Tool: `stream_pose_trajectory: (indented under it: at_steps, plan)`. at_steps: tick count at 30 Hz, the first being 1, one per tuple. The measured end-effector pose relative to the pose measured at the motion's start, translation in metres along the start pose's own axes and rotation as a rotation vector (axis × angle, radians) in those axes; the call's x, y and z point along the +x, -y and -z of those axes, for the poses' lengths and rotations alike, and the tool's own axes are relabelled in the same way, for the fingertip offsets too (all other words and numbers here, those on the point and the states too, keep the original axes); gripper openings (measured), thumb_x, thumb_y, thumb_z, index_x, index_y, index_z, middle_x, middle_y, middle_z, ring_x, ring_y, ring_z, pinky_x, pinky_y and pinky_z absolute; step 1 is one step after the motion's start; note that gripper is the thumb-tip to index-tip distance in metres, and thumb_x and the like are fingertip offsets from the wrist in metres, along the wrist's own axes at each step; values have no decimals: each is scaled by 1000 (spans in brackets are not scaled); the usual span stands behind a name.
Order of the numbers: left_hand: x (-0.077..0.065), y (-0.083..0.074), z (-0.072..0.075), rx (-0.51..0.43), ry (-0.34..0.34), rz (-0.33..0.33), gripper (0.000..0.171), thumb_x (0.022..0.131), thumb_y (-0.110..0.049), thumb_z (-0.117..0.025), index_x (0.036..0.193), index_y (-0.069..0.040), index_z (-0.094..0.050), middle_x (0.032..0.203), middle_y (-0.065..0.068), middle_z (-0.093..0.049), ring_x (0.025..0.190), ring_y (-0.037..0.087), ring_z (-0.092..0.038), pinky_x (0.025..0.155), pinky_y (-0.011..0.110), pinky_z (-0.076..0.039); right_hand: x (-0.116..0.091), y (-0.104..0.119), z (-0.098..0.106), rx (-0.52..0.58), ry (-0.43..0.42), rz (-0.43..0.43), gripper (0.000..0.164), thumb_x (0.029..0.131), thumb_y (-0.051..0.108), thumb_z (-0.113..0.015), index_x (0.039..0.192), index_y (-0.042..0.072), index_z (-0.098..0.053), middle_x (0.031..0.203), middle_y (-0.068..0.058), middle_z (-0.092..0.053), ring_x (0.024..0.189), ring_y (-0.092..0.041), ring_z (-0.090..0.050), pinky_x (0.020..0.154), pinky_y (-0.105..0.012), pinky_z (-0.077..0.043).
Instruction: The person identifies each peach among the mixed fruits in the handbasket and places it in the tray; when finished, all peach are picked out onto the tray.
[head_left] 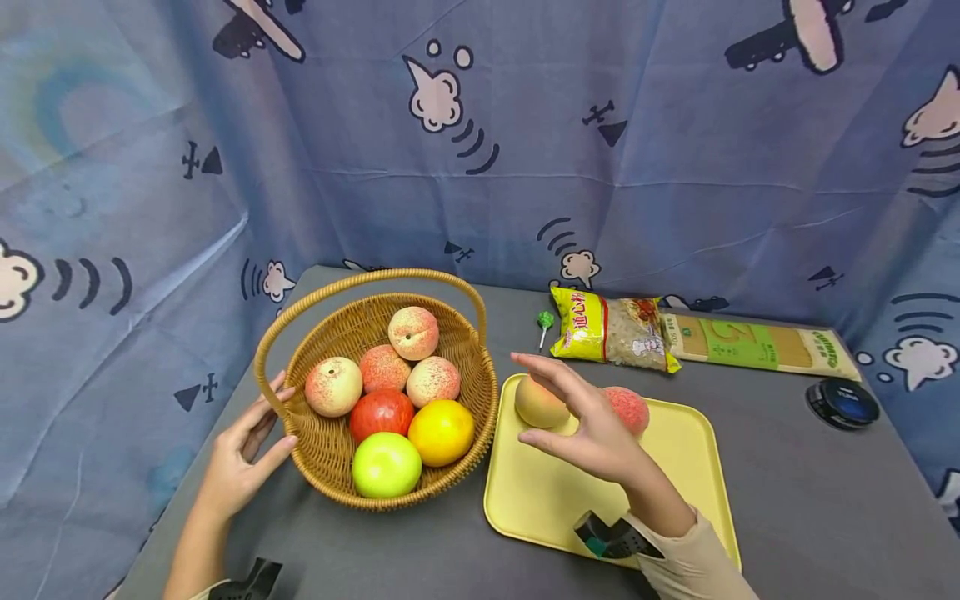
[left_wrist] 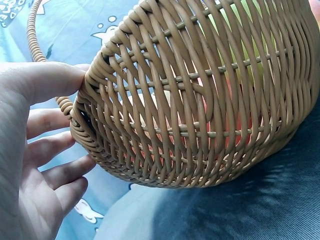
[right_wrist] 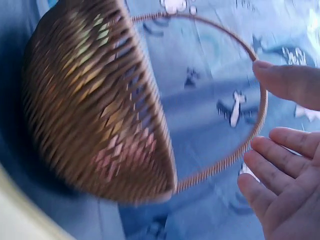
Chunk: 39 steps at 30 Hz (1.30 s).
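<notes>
A wicker basket with a tall arched handle stands on the left of the grey table. In it lie several peaches, a red apple, a green apple and an orange. My left hand is at the basket's left side. Its thumb and fingers lie at the rim, on either side of the handle's foot. My right hand is held over the yellow tray, fingers and thumb spread apart with nothing between them. Behind it are a yellowish fruit and a pink peach, both partly hidden.
Past the tray lie a green lollipop, a yellow bag of pasta and a long flat noodle packet. A round dark object sits at the right. A blue patterned cloth hangs behind the table.
</notes>
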<state>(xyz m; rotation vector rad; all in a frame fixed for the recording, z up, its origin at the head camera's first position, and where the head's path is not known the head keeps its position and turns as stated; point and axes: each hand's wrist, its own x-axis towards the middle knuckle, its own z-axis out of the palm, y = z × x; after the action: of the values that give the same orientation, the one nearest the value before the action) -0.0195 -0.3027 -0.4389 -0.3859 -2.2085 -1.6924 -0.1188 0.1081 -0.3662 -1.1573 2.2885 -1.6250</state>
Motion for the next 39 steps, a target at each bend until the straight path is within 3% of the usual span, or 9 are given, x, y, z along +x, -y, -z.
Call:
stream_pose_trajectory:
  at_steps: [5,9,15,20,27,32,35,39]
  plan:
    - [0,1,1,8,2,-2,55,77,25,-56,130,20,-42,151,25,-28,142,14,-29,110,14,-32,37,18,-13,4,81,67,73,78,5,-77,142,9,-42,144,-7,-45,133,-19,-43,112,-33,-36]
    - [0,2,1,11,4,-7,55,78,25,-56,130,20,-42,152,24,-28,142,14,-30,109,14,-32,70,26,-26,41,164,117,69,78,4,-75,139,4,-43,143,-10,-46,131,-19,-46,112,-33,-37]
    - [0,2,0,11,1,-26,56,76,26,-56,130,19,-43,151,24,-29,141,15,-31,109,14,-33,115,33,-54,72,304,125,66,80,9,-75,138,3,-44,141,-10,-47,130,-16,-45,110,-30,-39]
    - [1,0,0,12,9,-67,55,76,26,-57,129,20,-43,152,21,-31,141,15,-31,108,13,-33,144,33,-76,75,433,70,66,83,16,-73,140,4,-42,143,-10,-46,134,-17,-41,113,-33,-36]
    - [2,1,-1,33,6,-39,55,77,25,-57,130,19,-43,151,26,-28,141,14,-32,109,13,-33,172,18,-101,-4,583,11,66,86,22,-70,142,5,-40,145,-8,-45,135,-15,-40,112,-21,-33]
    - [2,2,-1,34,-5,0,54,78,23,-57,130,17,-45,150,28,-27,141,13,-32,109,13,-33,184,10,-113,-52,664,-39,66,86,23,-69,143,7,-39,146,-6,-44,135,-14,-40,111,-24,-35]
    - [1,3,-1,25,-6,-24,54,77,24,-57,129,18,-45,150,30,-27,140,13,-32,109,13,-33,190,5,-121,-29,705,-72,64,86,20,-69,142,8,-40,146,-6,-44,135,-15,-41,110,-24,-37]
    - [1,5,0,-28,-7,-104,53,76,26,-56,127,22,-44,148,31,-28,140,16,-33,109,15,-33,194,-3,-131,75,758,-91,62,85,15,-69,140,5,-41,144,-9,-46,134,-16,-43,109,-21,-37]
